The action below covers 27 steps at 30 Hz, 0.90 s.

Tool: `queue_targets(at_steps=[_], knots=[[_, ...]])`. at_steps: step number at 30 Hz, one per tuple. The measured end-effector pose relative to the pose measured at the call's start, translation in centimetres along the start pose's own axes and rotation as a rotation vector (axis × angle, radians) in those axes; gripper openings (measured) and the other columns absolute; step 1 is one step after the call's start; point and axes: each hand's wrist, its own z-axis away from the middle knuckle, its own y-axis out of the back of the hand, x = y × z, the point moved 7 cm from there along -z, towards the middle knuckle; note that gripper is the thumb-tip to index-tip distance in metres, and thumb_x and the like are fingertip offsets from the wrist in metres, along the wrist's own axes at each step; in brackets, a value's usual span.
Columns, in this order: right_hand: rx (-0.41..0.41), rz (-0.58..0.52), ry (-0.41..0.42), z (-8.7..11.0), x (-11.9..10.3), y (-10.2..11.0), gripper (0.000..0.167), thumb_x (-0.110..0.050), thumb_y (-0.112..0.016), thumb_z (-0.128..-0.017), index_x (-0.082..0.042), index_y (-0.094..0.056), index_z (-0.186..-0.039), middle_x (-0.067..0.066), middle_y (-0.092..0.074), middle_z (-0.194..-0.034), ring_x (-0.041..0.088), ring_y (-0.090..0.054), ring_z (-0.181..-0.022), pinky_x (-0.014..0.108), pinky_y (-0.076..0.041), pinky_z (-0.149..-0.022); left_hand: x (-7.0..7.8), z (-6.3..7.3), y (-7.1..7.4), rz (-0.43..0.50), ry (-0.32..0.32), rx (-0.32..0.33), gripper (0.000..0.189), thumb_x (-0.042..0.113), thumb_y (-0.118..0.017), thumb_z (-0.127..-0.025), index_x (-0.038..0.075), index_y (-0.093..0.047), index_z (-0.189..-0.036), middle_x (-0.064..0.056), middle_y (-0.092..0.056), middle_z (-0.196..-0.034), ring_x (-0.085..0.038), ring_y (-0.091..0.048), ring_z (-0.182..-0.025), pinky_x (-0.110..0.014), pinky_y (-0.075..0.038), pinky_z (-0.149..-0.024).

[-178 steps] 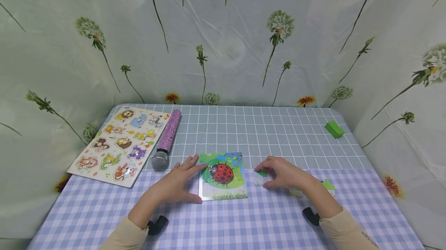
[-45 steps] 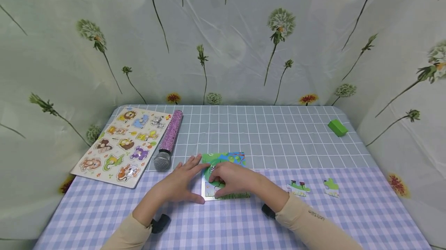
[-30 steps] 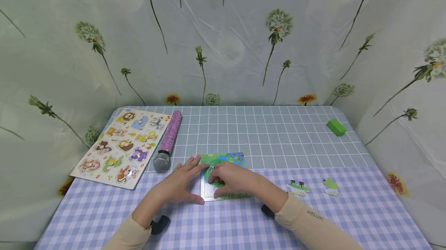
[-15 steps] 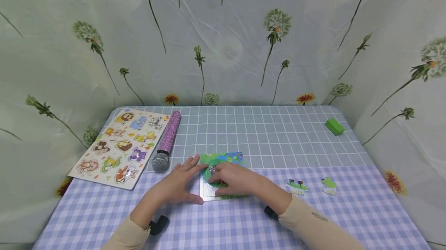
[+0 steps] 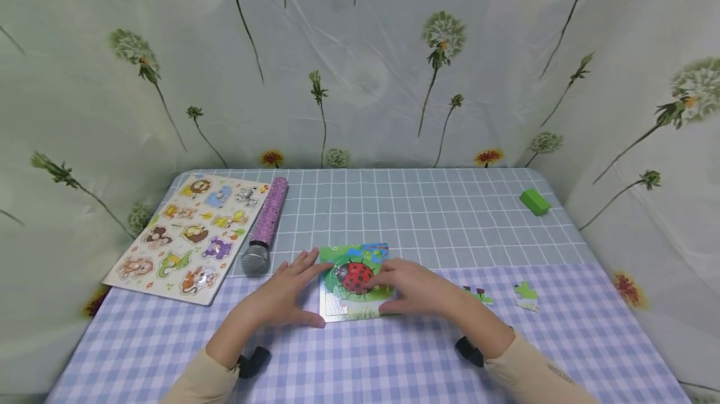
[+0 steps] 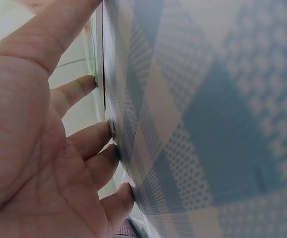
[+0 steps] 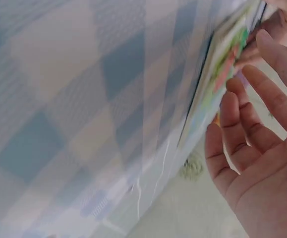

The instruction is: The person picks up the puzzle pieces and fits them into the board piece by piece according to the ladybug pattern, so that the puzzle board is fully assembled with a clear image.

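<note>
A square ladybug jigsaw puzzle [image 5: 357, 277] lies in its tray on the checked cloth, its lower left part pale. My left hand [image 5: 282, 296] rests along the puzzle's left side with fingers spread, index fingertip on the picture and thumb at the lower left corner. Over the puzzle's right part is my right hand [image 5: 420, 289], its fingers loosely bent and nothing between them. In the right wrist view, those fingers [image 7: 227, 111] stand apart beside the puzzle. Two loose puzzle pieces lie to the right: one piece [image 5: 526, 292] in full view, another piece [image 5: 482, 296] partly behind the right forearm.
An animal peg puzzle board [image 5: 188, 238] lies at the left, with a pink glittery microphone [image 5: 270, 216] along its right edge. A green block [image 5: 535, 202] sits at the far right. Flower-printed curtain [image 5: 360, 79] borders the table's back and sides.
My right hand, which held a green-and-white piece at first, went over the puzzle's lower left and has now drawn back rightward without it, uncovering the ladybug. My left hand stays in place.
</note>
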Motion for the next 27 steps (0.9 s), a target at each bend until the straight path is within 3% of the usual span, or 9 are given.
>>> queue_targets(at_steps=[4,14,20,27], knots=[[0.02,-0.034,-0.054,2.0,1.3,0.9,0.046,-0.026,-0.088,-0.09,-0.014,-0.076,-0.133,0.001,-0.073,-0.116,0.015,-0.066,-0.105,0.034,-0.059,-0.094,-0.1,0.1,0.0,0.004,-0.004,0.001,0.108,0.053,-0.094,-0.075,0.016,-0.045,-0.164,-0.026,-0.022,-0.177,-0.054,-0.022,-0.162,-0.08,-0.018,-0.126],[0.113,-0.14,-0.243,8.1,5.0,3.1,0.054,-0.03,-0.087,-0.091,-0.015,-0.07,-0.141,0.003,-0.069,-0.127,0.025,-0.067,-0.116,0.042,-0.059,-0.095,-0.2,0.0,-0.1,-0.006,0.006,-0.008,0.11,0.056,-0.093,-0.075,0.017,-0.044,-0.164,-0.025,-0.021,-0.177,-0.053,-0.021,-0.163,-0.08,-0.017,-0.127],[0.171,-0.146,-0.361,11.5,7.1,3.6,0.059,-0.031,-0.089,-0.089,-0.017,-0.069,-0.143,0.003,-0.068,-0.129,0.023,-0.065,-0.112,0.038,-0.058,-0.09,-0.3,0.1,0.1,-0.01,0.014,-0.014,0.109,0.056,-0.093,-0.075,0.017,-0.043,-0.165,-0.025,-0.02,-0.177,-0.053,-0.021,-0.163,-0.08,-0.017,-0.127],[0.171,-0.148,-0.487,14.7,9.4,3.4,0.069,-0.035,-0.093,-0.082,-0.015,-0.068,-0.143,0.003,-0.067,-0.124,0.021,-0.063,-0.108,0.04,-0.056,-0.088,-0.3,-0.1,-0.2,0.003,0.007,-0.016,0.108,0.056,-0.092,-0.076,0.018,-0.043,-0.165,-0.024,-0.019,-0.178,-0.052,-0.02,-0.164,-0.079,-0.017,-0.127]])
